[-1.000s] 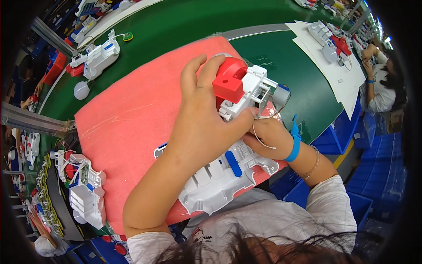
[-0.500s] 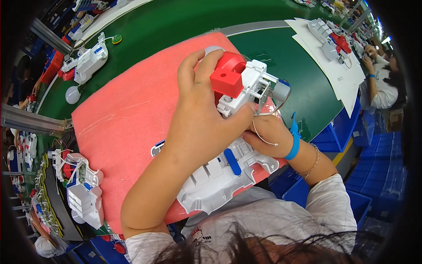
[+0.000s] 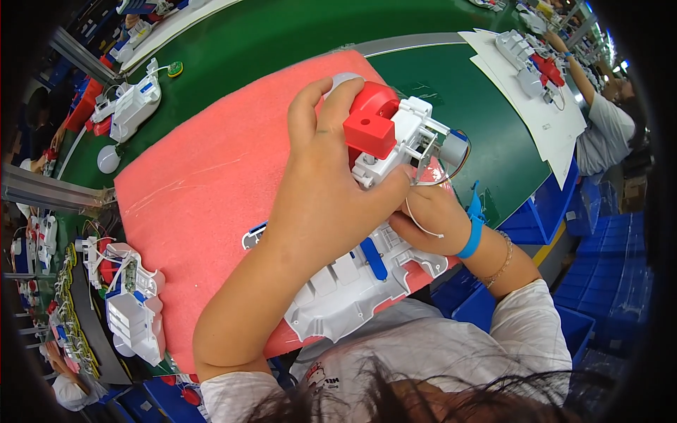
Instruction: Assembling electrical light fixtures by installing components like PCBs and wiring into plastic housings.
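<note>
My left hand (image 3: 328,162) is closed around a white mechanism with red parts (image 3: 395,151), held raised above a pink foam mat. A silver motor (image 3: 453,149) with thin wires sits at the mechanism's right end. My right hand (image 3: 434,218), with a blue wristband, is curled in below the mechanism, near the left thumb. Its fingertips are hidden, so what they grip cannot be made out. A loose white wire hangs across this hand. Beneath both hands lies an open white plastic housing (image 3: 345,310) with a blue strip (image 3: 372,259), partly covered by my left forearm.
The pink foam mat (image 3: 204,169) lies on a green work surface. Another white housing assembly (image 3: 134,303) stands at the mat's left edge. Further white units (image 3: 137,106) rest on the green belt at the far left. White sheets (image 3: 525,106) lie right; blue bins (image 3: 599,261) stand below.
The mechanism and my left hand have shifted slightly right. On the belt at the far left, the white unit has moved left and nearer. A co-worker at the right has stretched an arm away.
</note>
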Motion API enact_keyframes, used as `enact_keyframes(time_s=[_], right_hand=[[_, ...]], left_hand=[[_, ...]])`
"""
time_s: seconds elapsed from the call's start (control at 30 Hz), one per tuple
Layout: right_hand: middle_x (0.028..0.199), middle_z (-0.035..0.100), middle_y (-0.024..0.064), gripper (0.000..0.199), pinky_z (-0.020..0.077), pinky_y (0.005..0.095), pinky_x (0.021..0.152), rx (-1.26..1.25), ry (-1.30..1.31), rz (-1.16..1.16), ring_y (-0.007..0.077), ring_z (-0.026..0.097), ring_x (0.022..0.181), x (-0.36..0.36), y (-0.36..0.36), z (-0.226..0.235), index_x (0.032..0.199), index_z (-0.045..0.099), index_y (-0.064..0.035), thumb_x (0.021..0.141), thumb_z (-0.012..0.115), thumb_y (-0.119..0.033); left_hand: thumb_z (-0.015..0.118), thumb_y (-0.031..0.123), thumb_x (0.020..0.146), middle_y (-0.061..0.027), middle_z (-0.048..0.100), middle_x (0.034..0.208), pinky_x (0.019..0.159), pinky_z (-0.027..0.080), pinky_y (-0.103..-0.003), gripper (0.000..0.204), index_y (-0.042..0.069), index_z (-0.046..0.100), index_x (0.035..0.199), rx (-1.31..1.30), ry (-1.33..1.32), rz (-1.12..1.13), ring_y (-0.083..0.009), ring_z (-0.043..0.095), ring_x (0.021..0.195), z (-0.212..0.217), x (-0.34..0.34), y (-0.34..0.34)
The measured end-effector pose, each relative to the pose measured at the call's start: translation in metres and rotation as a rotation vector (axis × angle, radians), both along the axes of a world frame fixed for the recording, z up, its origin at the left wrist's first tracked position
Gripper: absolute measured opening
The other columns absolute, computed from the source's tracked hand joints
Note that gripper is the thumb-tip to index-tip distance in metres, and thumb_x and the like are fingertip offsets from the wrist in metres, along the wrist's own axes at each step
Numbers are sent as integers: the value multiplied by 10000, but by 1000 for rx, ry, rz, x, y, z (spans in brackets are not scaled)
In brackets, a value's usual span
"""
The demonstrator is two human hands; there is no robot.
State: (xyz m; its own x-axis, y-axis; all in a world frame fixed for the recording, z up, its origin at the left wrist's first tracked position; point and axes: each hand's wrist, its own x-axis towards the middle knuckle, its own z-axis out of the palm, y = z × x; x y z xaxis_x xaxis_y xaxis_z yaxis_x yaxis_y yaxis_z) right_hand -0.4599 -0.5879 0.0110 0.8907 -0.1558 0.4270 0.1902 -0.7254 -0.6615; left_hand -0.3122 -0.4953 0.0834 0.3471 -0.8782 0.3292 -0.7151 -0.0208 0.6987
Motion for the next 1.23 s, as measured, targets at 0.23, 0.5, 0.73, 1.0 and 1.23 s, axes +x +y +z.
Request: enact_keyframes(time_s=[0.23, 0.5, 0.73, 1.0, 1.23], right_hand=[[779, 556, 110, 190, 466, 363, 577, -26, 84, 33, 293, 571, 668, -5, -10, 1, 902, 534, -35, 729, 611, -45], [809, 572, 80, 167, 494, 326, 581, -270, 101, -31, 233, 584, 668, -20, -17, 6, 910, 588, -35, 755, 567, -94], [889, 543, 88, 195, 493, 331, 648, -355, 276, 59, 217, 567, 793, -34, -28, 26, 901, 606, -38, 718, 559, -85], [867, 491, 96, 265, 444, 352, 696, -533, 349, 46, 254, 514, 809, -40, -41, 24, 856, 621, -86, 592, 605, -77], [965, 521, 106, 347, 454, 336, 774, -438, 430, 93, 249, 525, 905, -43, -53, 27, 1019, 591, -58, 673, 587, -86]], left_hand=[[667, 131, 654, -233, 252, 1269, 831, 466, -372, 670, -29, 354, 1225, 25, -27, 11, -366, 512, 1013, -1, -7, -10], [669, 160, 638, -224, 308, 1263, 949, 346, -388, 679, 0, 396, 1238, 49, 102, 43, -337, 264, 1247, -2, -21, -21], [680, 148, 630, -232, 288, 1277, 941, 361, -389, 689, -10, 386, 1233, 59, 5, 16, -351, 273, 1239, -4, -33, -29], [697, 128, 608, -202, 340, 1249, 950, 355, -378, 730, 11, 365, 1247, 13, 43, -9, -340, 359, 1177, -11, -38, -42], [681, 160, 620, -195, 397, 1204, 967, 328, -391, 725, 8, 361, 1252, 51, 69, -4, -332, 375, 1157, -16, -32, -52]])
